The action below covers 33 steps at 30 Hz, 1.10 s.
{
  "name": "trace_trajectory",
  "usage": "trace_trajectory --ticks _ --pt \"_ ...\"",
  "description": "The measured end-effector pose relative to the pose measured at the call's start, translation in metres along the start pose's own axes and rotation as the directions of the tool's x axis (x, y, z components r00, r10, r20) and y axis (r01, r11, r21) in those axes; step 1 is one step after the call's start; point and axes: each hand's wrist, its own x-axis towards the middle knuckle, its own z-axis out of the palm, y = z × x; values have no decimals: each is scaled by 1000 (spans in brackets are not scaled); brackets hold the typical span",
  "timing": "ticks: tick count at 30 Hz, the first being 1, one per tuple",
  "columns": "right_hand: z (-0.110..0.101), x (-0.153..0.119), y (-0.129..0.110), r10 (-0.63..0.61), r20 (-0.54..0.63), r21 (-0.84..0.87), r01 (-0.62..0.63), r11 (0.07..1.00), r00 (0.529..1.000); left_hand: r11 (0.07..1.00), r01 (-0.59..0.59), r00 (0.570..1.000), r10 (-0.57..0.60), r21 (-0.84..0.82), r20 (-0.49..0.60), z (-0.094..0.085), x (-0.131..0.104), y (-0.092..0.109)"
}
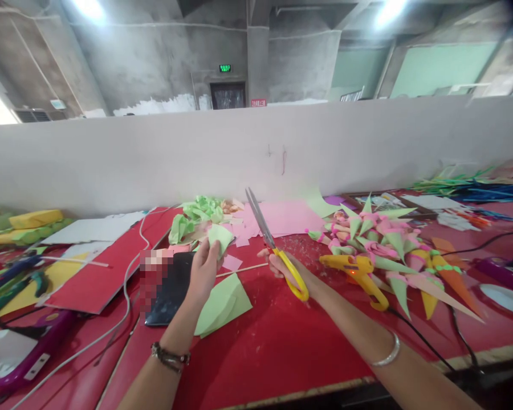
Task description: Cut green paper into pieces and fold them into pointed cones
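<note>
My left hand (204,266) pinches a small light green sheet (219,239) between thumb and fingers, raised over the table. Yellow-handled scissors (277,245) are in my right hand (284,267), their blades pointing up and away, slightly parted at most. The blades do not touch the green sheet. Below my left hand lie several light green cut pieces (224,304) on the red table (256,353). A thin stick (243,270) lies between the hands, near a small pink paper square (232,262).
A yellow glue gun (354,270) and a heap of pink and green paper cones (380,233) are at right. A dark tablet (169,296) lies left, beside a white cable (127,290). Pink sheets (297,217) and crumpled green pieces (200,210) lie behind.
</note>
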Motion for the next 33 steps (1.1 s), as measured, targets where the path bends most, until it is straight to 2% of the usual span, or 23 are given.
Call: trace_trajectory --ticks 1,3,6,8,11,16,21,28,33 --pt "-1 -2 0 -26 1 -42 26 999 1000 1000 -6 1000 6 -20 -18 -1 1 2" --pt "-5 -6 -3 -85 22 -249 88 965 996 998 -23 997 18 -64 -69 -4 4 4" --pt "-8 -12 -10 -120 92 -526 150 837 989 989 -70 984 47 -131 -170 -9 7 4" --pt "-8 -15 -13 -107 123 -588 159 793 987 986 -101 978 74 -133 -195 -12 8 3" --pt "-7 -16 -13 -87 173 -662 181 727 981 992 -100 984 87 -80 -155 -14 8 0" --pt "-10 -14 -9 -65 182 -691 174 702 981 995 -81 996 83 55 -37 -16 5 -1" --pt "-15 -16 -6 -24 183 -689 146 710 983 946 -207 975 178 249 134 -18 4 -1" --pt "-18 -16 2 6 167 -696 113 709 986 924 -246 952 175 291 251 -11 -1 13" --pt "-17 -14 2 -24 179 -702 145 697 984 921 -248 942 157 300 297 -14 0 12"
